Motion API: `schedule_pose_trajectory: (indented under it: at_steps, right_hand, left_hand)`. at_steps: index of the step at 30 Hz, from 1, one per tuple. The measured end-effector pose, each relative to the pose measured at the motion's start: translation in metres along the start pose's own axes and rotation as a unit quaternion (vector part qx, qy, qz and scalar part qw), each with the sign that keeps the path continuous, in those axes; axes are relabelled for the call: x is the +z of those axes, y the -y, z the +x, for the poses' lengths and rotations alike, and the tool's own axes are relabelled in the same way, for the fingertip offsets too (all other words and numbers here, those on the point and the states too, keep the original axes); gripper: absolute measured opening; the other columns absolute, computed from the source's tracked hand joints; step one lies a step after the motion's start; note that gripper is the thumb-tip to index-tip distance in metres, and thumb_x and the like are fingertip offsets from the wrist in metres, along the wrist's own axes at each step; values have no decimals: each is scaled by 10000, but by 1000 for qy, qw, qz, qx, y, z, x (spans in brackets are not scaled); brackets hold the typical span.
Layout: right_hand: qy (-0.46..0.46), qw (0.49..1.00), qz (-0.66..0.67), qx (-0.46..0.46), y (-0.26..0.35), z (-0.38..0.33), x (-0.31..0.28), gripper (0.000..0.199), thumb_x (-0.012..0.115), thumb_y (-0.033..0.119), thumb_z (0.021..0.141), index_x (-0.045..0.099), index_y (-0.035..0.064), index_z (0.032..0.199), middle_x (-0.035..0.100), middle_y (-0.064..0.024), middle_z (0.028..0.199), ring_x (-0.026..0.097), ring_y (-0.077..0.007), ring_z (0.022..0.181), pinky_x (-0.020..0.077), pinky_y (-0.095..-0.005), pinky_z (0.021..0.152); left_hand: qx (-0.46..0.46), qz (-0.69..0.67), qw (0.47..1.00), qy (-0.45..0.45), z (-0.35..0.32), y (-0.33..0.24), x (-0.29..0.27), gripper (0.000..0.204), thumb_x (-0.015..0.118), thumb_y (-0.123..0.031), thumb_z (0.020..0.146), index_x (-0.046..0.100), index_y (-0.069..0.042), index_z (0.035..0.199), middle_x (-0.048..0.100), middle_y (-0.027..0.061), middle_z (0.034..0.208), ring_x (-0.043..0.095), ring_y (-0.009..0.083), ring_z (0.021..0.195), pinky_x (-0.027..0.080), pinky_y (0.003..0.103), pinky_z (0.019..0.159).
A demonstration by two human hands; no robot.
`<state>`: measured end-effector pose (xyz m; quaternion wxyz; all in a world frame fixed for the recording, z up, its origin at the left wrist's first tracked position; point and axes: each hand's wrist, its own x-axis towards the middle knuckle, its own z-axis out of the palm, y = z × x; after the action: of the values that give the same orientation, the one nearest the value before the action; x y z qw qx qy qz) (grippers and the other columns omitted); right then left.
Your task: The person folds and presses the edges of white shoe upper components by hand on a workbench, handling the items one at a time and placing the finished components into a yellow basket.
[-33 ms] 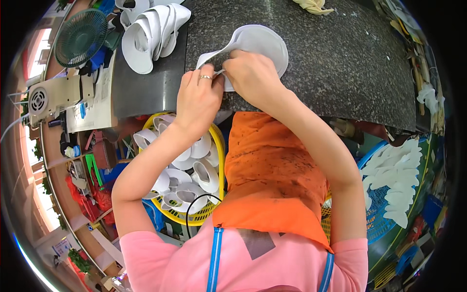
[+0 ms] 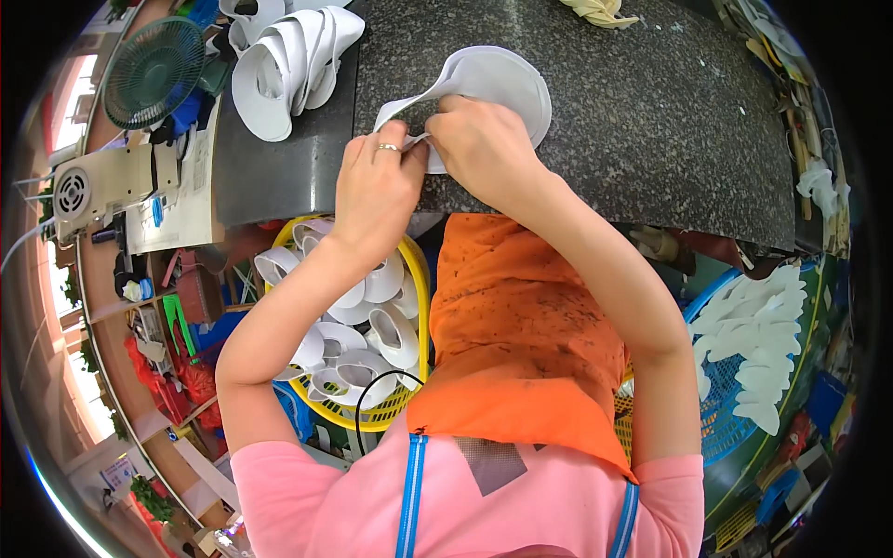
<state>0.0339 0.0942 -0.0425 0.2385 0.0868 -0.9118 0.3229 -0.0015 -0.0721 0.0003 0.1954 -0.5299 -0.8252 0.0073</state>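
A white shoe upper (image 2: 510, 86) lies at the near part of the dark speckled worktop (image 2: 651, 121), its rounded end facing away from me. My left hand (image 2: 377, 195), with a ring on one finger, pinches its left near edge. Close beside it, my right hand (image 2: 488, 149) grips the same edge, the fingers curled over the upper's inside. Both hands almost meet there, and the fingertips are partly hidden. Farther left, a stack of similar white uppers (image 2: 296, 70) rests on a smooth dark plate (image 2: 279, 181).
Below the table's left part, a yellow basket (image 2: 425, 293) holds several white uppers. At the right, white cut pieces (image 2: 758, 335) lie over a blue basket (image 2: 721, 418). A green fan (image 2: 155, 73) and a beige machine (image 2: 107, 186) stand at left. Pale cloth (image 2: 600, 11) lies on the far edge.
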Motion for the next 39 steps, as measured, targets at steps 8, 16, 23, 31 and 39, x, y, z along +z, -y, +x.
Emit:
schedule_pose_trajectory:
  at_steps: [8,16,23,31,39]
  right_hand:
    - [7,1000,-4,17,4,-1,-2,88,620,90,816,674,34,775,621,-113,819,640,-328,780,515,-443,697]
    - [26,998,2,51,6,-3,-2,120,605,87,832,709,36,864,647,-106,869,648,-327,791,522,-435,703]
    - [41,997,-17,62,13,1,-4,112,613,76,826,703,28,871,644,-112,868,647,-330,799,523,-432,705]
    - [45,995,-11,84,15,4,-6,128,611,77,831,705,27,901,649,-121,882,642,-340,803,519,-427,701]
    - [65,995,-10,76,17,3,-8,144,611,61,827,712,32,925,656,-118,882,642,-334,812,521,-413,704]
  left_hand:
    - [-32,-31,999,4,-4,0,3,209,630,-89,790,698,-40,981,567,89,1043,559,234,938,436,363,819]
    - [-38,-41,998,-8,-11,-3,8,217,640,-96,789,686,-43,993,577,75,1040,556,216,908,442,354,805]
    - [-62,-71,995,-38,-12,0,11,246,641,-80,759,680,-32,997,576,70,1037,555,217,876,455,334,774]
    - [-83,-82,992,-38,-14,-2,14,351,644,-60,719,722,-120,1056,576,29,1082,546,215,902,431,354,792]
    - [-106,-104,988,-40,-16,0,18,261,655,-68,719,734,-121,963,588,7,1038,551,197,892,407,345,774]
